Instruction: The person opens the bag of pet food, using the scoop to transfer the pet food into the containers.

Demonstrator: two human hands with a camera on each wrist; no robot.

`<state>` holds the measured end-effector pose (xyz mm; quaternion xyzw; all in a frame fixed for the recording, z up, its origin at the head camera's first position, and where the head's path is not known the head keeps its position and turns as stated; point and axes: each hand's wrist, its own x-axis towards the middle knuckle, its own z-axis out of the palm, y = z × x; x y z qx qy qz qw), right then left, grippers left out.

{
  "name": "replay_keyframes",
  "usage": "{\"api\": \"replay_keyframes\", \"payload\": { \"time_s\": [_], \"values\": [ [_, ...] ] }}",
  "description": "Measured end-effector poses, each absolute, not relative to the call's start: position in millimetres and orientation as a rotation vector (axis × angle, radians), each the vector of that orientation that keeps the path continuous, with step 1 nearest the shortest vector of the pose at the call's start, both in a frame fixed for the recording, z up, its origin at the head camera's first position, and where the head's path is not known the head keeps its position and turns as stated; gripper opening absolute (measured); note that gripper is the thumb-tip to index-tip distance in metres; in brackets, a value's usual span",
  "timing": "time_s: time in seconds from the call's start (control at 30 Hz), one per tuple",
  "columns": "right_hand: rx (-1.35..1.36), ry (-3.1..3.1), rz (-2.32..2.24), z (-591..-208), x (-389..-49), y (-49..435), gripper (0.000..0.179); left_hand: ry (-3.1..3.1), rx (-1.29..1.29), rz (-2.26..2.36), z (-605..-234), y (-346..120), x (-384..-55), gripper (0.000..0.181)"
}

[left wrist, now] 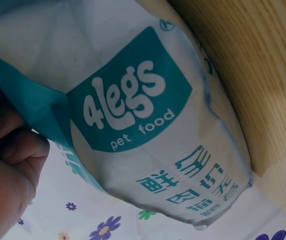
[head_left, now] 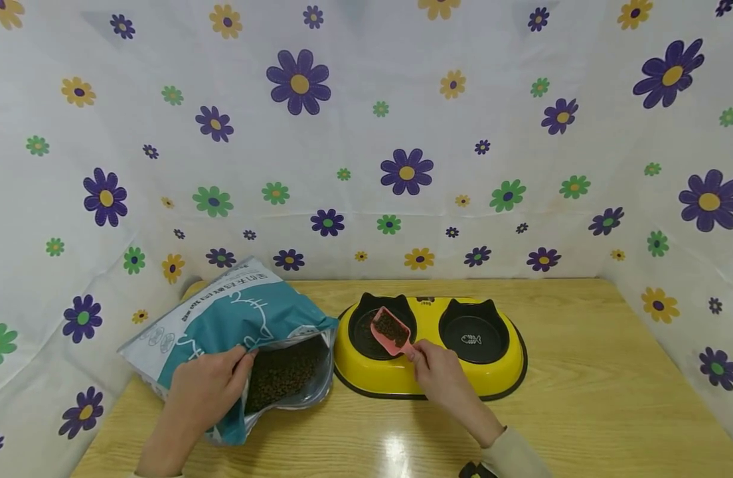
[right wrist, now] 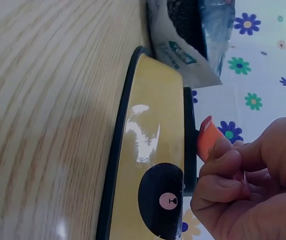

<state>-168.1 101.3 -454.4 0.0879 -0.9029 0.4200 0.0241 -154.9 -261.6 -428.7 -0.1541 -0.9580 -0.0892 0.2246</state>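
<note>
Pinching pink scoop point(head_left: 393, 345) by handle with right hand point(head_left: 443, 378), over yellow feeder point(head_left: 424, 325) near back edge of tabletop point(head_left: 587, 372), likely light, stiff; gripping food bag point(head_left: 238, 312) by rim with left hand point(head_left: 204, 390), toward back-left corner, probably floppy, heavy low

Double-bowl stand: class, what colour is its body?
The double-bowl stand has a glossy yellow body, best seen in the head view.
</note>
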Motion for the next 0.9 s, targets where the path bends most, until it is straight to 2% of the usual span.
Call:
{"api": "replay_keyframes", "payload": {
  "time_s": [0.63, 0.9],
  "values": [
    [0.3, -2.796, 0.966, -458.3, -183.7, 97.1, 0.018, -2.632, -0.427, -0.261, -430.7, -261.2, -154.4, 0.044],
    [0.271, -2.757, 0.58, -459.3, -183.3, 95.3, 0.014, -2.622, -0.433, -0.262, -431.8, -262.3, -155.6, 0.044]
  ]
}}
